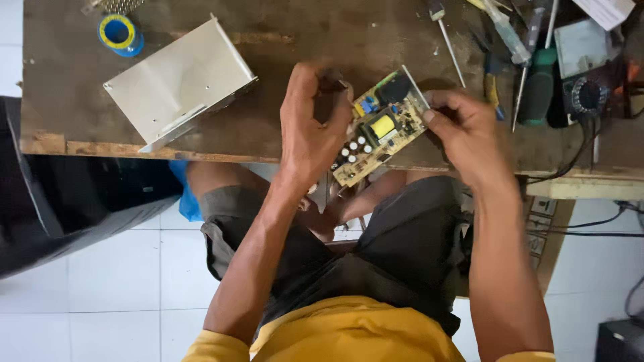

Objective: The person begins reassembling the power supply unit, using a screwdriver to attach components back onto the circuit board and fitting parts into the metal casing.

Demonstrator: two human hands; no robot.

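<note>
**Inspector:** Yellow shirt (335, 332) sits nearest the lens at 6 o'clock, with dark grey shorts (402, 248) above it and white floor tiles (114, 281) at 8 o'clock.

**Clerk:** And the hands?

**Inspector:** Left hand (312, 131) is raised at centre, fingers curled shut around a small dark object (329, 97) and pressing the near-left edge of a circuit board (379, 127). What the dark object is, I cannot tell. Right hand (466, 131), at 3 o'clock of the board, pinches the board's right end between thumb and fingertips, the remaining fingers folded.

**Clerk:** Position of the board?

**Inspector:** Held between both hands, tilted, over the front edge of the wooden workbench (67, 107). It carries a yellow transformer, a row of capacitors and a blue component.

**Clerk:** Further back?

**Inspector:** At 10 o'clock, a grey metal casing (178, 80) lies on the bench; beyond it, a blue-and-yellow solder spool (119, 32) at 11 o'clock. At 1 o'clock, a thin screwdriver (448, 43). At 2 o'clock, a green-handled screwdriver (537, 87) beside a multimeter (589, 94), touching or apart I cannot tell.
</note>
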